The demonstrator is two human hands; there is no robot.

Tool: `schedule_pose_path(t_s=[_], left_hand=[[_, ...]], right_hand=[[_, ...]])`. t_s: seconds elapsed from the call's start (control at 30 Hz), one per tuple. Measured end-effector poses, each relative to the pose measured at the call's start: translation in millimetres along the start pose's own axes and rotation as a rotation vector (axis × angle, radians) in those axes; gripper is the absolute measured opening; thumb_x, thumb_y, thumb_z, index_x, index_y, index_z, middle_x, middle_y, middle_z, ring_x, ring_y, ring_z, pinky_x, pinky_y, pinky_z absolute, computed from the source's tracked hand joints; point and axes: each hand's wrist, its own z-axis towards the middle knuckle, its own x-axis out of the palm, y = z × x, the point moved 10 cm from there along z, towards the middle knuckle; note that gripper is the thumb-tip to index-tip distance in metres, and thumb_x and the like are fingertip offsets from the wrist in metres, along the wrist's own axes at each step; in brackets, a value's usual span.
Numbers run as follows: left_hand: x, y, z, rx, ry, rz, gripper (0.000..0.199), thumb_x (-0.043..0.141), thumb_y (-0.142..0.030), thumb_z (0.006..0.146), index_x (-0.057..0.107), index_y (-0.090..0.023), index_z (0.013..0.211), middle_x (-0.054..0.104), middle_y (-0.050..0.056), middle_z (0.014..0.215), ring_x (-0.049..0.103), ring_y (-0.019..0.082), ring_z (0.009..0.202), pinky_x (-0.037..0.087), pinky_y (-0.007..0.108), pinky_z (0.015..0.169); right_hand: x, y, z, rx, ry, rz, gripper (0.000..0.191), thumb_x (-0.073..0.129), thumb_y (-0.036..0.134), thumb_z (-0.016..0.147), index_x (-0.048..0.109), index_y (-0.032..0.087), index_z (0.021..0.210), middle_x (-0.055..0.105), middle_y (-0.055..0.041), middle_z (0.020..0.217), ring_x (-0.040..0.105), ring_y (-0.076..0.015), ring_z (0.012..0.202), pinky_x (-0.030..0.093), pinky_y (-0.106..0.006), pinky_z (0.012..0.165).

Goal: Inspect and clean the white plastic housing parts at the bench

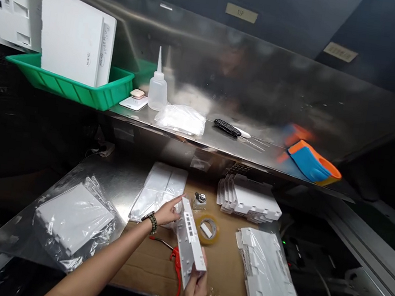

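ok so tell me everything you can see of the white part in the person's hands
The white part looks like a thin moulded plastic shell. Dark, squarish openings line its narrow edge, and small bumps show on the side facing left. It stands tilted on edge over the brown cardboard. The left hand has a fingertip at its far end; the right hand grips the near end.

The panel [192, 251] looks smooth matt plastic, the mat [144, 264] cardboard, the shelf [216, 141] glossy metal.
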Motion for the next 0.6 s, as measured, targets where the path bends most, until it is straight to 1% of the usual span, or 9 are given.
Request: schedule_pose_path(t_s=[0.07, 0.1, 0.13, 0.2, 0.27, 0.37, 0.47, 0.53, 0.6], left_hand=[[-4.9, -0.6, -3.1, 0.000, -0.084, 0.079, 0.076, 0.054, -0.012, 0.074, 0.054, -0.022, 0.149, 0.080, 0.004, 0.101, 0.057, 0.011, 0.047, 0.049, 0.025, 0.052], [-8.0, -2.4, -6.4, 0.010, -0.133, 0.124, 0.074, 0.051, -0.012, 0.077, 0.053, -0.023, 0.149, 0.079, 0.006, 0.109, 0.058, 0.012, 0.049, 0.050, 0.027, 0.055], [-10.0, -5.5, -10.8, 0.031, -0.174, 0.170, 0.072, 0.048, -0.012, 0.079, 0.053, -0.024, 0.150, 0.076, 0.008, 0.122, 0.060, 0.012, 0.054, 0.052, 0.029, 0.060], [-9.0, -14.0, -21.3, 0.096, -0.213, 0.257, 0.073, 0.048, -0.010, 0.080, 0.053, -0.028, 0.150, 0.060, 0.007, 0.149, 0.065, 0.015, 0.067, 0.054, 0.031, 0.069], [-3.8, -22.0, -32.1, 0.161, -0.208, 0.329, 0.078, 0.049, -0.006, 0.079, 0.049, -0.031, 0.153, 0.045, 0.004, 0.162, 0.067, 0.016, 0.075, 0.054, 0.033, 0.072], [-1.7, -27.6, -45.3, 0.207, -0.206, 0.397, 0.083, 0.047, -0.003, 0.079, 0.041, -0.030, 0.157, 0.033, 0.006, 0.168, 0.064, 0.015, 0.069, 0.050, 0.032, 0.061], [-8.7, -28.5, -52.7, 0.221, -0.222, 0.411, 0.080, 0.047, -0.005, 0.085, 0.032, -0.029, 0.160, 0.025, 0.010, 0.171, 0.058, 0.010, 0.059, 0.047, 0.028, 0.051], [-11.6, -31.6, -56.9, 0.253, -0.220, 0.428, 0.076, 0.047, -0.008, 0.088, 0.032, -0.028, 0.160, 0.026, 0.011, 0.170, 0.057, 0.009, 0.058, 0.048, 0.026, 0.051], [-6.1, -43.0, -65.3, 0.356, -0.207, 0.516, 0.070, 0.047, -0.006, 0.090, 0.038, -0.028, 0.157, 0.039, 0.010, 0.165, 0.058, 0.009, 0.058, 0.050, 0.026, 0.055]], right_hand=[[6.2, 0.9, -0.9, -0.009, 0.044, -0.029, 0.089, 0.059, 0.087, 0.075, 0.064, 0.025, 0.138, 0.068, -0.0169, 0.135, 0.046, -0.0426, 0.143, 0.034, -0.054, 0.122], [7.4, 3.4, -1.2, -0.022, 0.061, -0.036, 0.086, 0.059, 0.086, 0.076, 0.065, 0.026, 0.137, 0.068, -0.0167, 0.135, 0.048, -0.0429, 0.142, 0.036, -0.054, 0.120], [8.3, 7.2, -1.6, -0.044, 0.079, -0.039, 0.081, 0.059, 0.083, 0.079, 0.066, 0.026, 0.135, 0.068, -0.0163, 0.136, 0.049, -0.0427, 0.141, 0.039, -0.054, 0.119], [11.7, 17.7, -2.4, -0.113, 0.125, -0.064, 0.068, 0.059, 0.074, 0.086, 0.068, 0.027, 0.134, 0.068, -0.0155, 0.136, 0.053, -0.0413, 0.138, 0.043, -0.052, 0.116], [15.5, 31.9, -4.6, -0.221, 0.162, -0.123, 0.055, 0.055, 0.061, 0.095, 0.067, 0.026, 0.136, 0.068, -0.0154, 0.135, 0.058, -0.0393, 0.134, 0.047, -0.051, 0.113], [19.9, 62.3, -15.5, -0.474, 0.190, -0.265, 0.049, 0.042, 0.040, 0.104, 0.057, 0.020, 0.146, 0.069, -0.0167, 0.134, 0.064, -0.0356, 0.128, 0.055, -0.051, 0.105], [25.5, 91.8, -33.8, -0.709, 0.223, -0.407, 0.052, 0.034, 0.022, 0.104, 0.045, 0.017, 0.154, 0.067, -0.0164, 0.138, 0.066, -0.0308, 0.125, 0.060, -0.045, 0.099], [27.3, 105.3, -41.2, -0.774, 0.239, -0.448, 0.053, 0.034, 0.017, 0.103, 0.041, 0.019, 0.156, 0.065, -0.0153, 0.140, 0.066, -0.0285, 0.126, 0.059, -0.042, 0.100], [21.5, 113.2, -39.5, -0.743, 0.203, -0.429, 0.050, 0.035, 0.021, 0.104, 0.045, 0.018, 0.154, 0.066, -0.0161, 0.139, 0.068, -0.0284, 0.124, 0.060, -0.040, 0.098]])
